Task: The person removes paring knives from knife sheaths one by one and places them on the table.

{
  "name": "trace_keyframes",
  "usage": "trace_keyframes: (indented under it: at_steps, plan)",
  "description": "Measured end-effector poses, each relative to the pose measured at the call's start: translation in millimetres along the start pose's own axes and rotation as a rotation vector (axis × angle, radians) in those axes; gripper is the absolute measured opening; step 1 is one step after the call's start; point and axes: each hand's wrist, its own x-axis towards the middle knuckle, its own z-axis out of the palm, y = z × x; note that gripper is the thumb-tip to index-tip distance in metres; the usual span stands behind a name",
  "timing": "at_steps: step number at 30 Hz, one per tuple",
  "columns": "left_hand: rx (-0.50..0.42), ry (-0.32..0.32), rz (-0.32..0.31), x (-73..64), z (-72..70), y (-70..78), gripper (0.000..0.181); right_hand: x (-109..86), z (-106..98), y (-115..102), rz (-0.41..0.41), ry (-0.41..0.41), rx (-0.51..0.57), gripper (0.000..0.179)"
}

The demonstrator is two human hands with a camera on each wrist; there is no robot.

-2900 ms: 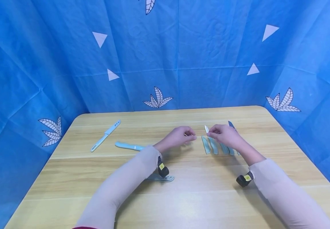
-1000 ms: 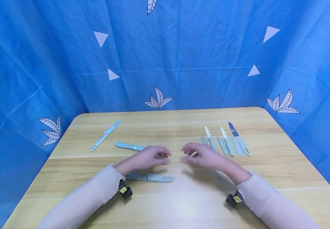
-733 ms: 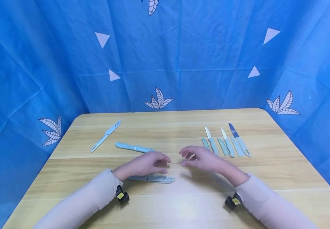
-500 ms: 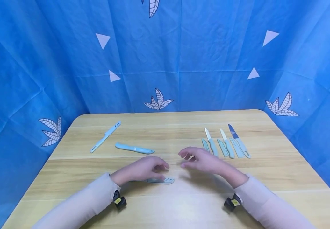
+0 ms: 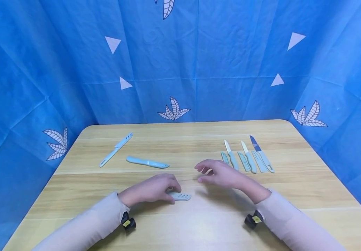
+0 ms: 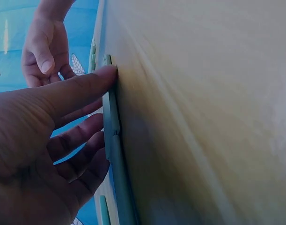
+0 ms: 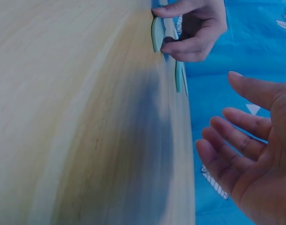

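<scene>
Near the table's middle, my left hand [image 5: 155, 188] pinches a sheathed knife [image 5: 182, 197] between thumb and fingers. Its pale blue-green sheath with slots sticks out to the right; the handle is hidden under the hand in the head view. In the left wrist view the thumb lies along one edge of the knife [image 6: 115, 140] and the fingertips are at the other. My right hand [image 5: 221, 174] hovers over the table to the right, its fingers loosely bent and holding nothing. Just beyond it lies an unsheathed paring knife [image 5: 233, 159] beside its sheath [image 5: 224, 157].
Farther right lie another bare paring knife [image 5: 250, 162] with its sheath [image 5: 243, 160], and a dark-bladed knife [image 5: 265, 160] with a wider sheath [image 5: 259, 161]. Two sheathed knives, one blue [image 5: 147, 162] and one light blue [image 5: 116, 150], lie at the left. A blue curtain [image 5: 180, 62] hangs behind the table.
Both hands have left the knives on the right, where a paring knife now lies beside its sheath. My left hand has come down onto the front sheathed knife. The right hand has barely moved lately.
</scene>
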Motion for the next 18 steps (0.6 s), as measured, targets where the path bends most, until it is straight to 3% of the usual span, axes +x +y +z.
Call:
trace_keyframes:
  at_steps: [9,18]
  plan:
    - [0.015,-0.009,-0.036,2.4,-1.7,3.7,0.022,2.7,-1.5,-0.9,-0.013,-0.004,-0.008,0.043]
    - [-0.036,-0.018,-0.076,7.6,-4.9,1.5,0.020,5.4,-1.2,-1.4,-0.019,-0.006,0.002,0.042]
